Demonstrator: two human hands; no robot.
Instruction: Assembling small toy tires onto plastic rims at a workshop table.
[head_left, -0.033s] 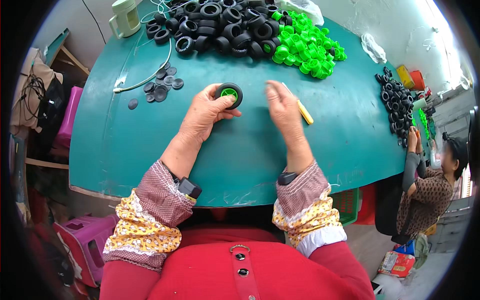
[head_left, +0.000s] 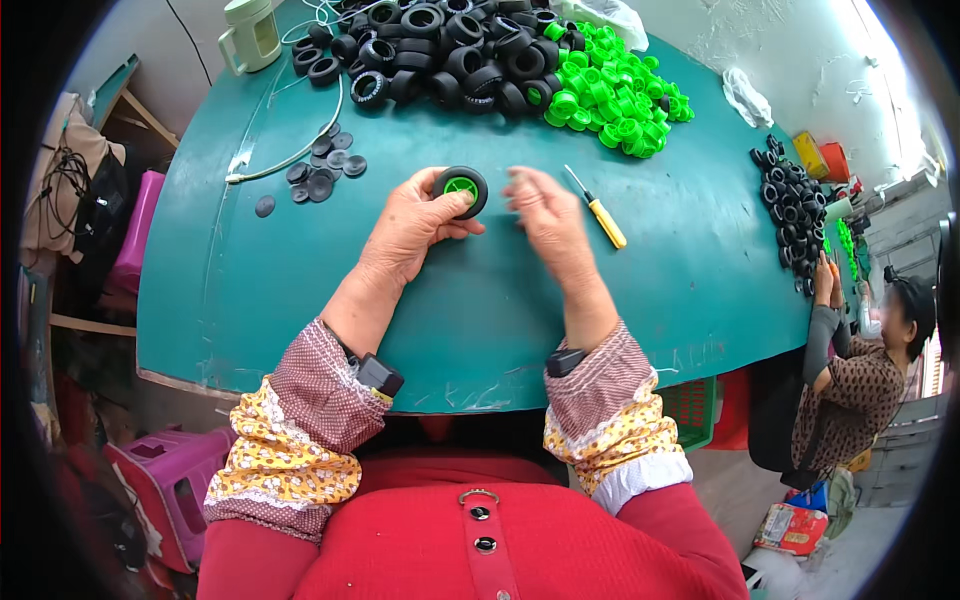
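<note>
Between the thumb and fingers of my left hand (head_left: pixel 415 215) sits a small toy wheel (head_left: pixel 470 178), a black tyre with a bright green rim inside it, held upright above the table. My right hand (head_left: pixel 550 215) hovers just to its right, apart from it. Its fingers are loosely bent and parted, the tips blurred, and nothing shows in them. Beyond that hand a screwdriver (head_left: pixel 606 222) with a yellow handle lies on the green table (head_left: pixel 480 330). Several flat black discs (head_left: pixel 320 187) lie loose to the left of the wheel.
A heap of black tyres (head_left: pixel 440 55) and a pile of green rims (head_left: pixel 620 95) cover the far side. A mug (head_left: pixel 250 38) stands far left near a pale cable (head_left: pixel 300 155). More tyres (head_left: pixel 793 205) lie at right, where another person (head_left: pixel 855 385) works.
My right hand has moved left, off the screwdriver's side and closer to the wheel. The left hand and the wheel have hardly moved.
</note>
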